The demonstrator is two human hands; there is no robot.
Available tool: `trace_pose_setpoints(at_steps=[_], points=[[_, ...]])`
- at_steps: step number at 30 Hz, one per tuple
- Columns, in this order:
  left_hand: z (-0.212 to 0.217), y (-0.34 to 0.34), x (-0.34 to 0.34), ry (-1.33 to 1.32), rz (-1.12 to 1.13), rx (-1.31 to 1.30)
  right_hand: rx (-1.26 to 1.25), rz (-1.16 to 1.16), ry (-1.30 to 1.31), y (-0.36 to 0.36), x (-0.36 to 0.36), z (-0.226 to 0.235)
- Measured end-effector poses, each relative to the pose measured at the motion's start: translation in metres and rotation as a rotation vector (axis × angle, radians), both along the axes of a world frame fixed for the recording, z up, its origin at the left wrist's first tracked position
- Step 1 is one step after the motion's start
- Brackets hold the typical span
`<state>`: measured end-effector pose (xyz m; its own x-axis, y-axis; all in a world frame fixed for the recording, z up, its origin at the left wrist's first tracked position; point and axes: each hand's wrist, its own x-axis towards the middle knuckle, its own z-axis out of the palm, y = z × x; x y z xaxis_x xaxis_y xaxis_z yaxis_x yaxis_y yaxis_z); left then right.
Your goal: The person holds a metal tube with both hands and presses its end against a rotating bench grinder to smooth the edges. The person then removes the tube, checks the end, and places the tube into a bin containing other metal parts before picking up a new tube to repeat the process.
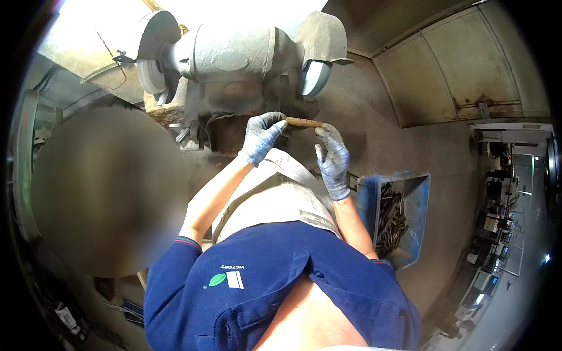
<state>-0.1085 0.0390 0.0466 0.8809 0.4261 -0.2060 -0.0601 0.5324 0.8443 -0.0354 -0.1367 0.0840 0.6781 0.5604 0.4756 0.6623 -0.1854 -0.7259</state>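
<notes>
Both hands gloved, grey-blue. Left hand (261, 137) is clamped on the left end of a brown rod-shaped piece (304, 122), thumb and fingers pinched together there. Right hand (333, 158) sits at the piece's other end: fingers curled, fingertips right by the end, thumb apart from them and lower down; firm contact on that side, cannot tell. Piece lies nearly level, right end a touch lower, small dark marks along its upper side, held up over the person's lap and well apart from both wheels. Beyond the hands, a grey bench grinder (234, 52), dusty, rounded motor housing in the middle, one guarded wheel per side: left grinding wheel (151, 76) pale grey, right grinding wheel (317, 79) pale bluish on its lit face. Rough, worn-edged opening (229, 133) under the grinder, just beside the left hand. By the right forearm, a blue bin (420, 216) on the floor (436, 158), with a pile of brown rod-like pieces (391, 219) inside, lying every which way. Light-coloured apron (263, 202) spread over the lap, navy shirt (263, 292) with a small green-and-white emblem. Stained metal panels (462, 70) stand upper right. Large round area at left is blurred out, contents unreadable.
</notes>
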Motion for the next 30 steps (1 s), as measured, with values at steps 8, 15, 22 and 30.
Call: trace_pose_setpoints(at_steps=[8, 15, 22, 30], points=[[-0.024, -0.002, 0.052, 0.14, 0.1, 0.254, -0.009, 0.024, 0.062, 0.002, 0.05, -0.036], [-0.019, -0.012, 0.088, 0.192, 0.182, 0.182, 0.163, 0.03, 0.383, 0.004, 0.086, -0.068], [-0.036, -0.016, 0.105, 0.196, 0.202, 0.006, 0.038, 0.03, 0.425, 0.004, 0.104, -0.059], [-0.041, 0.003, 0.091, 0.265, 0.249, -0.005, 0.156, 0.127, 0.636, 0.026, 0.093, -0.07]])
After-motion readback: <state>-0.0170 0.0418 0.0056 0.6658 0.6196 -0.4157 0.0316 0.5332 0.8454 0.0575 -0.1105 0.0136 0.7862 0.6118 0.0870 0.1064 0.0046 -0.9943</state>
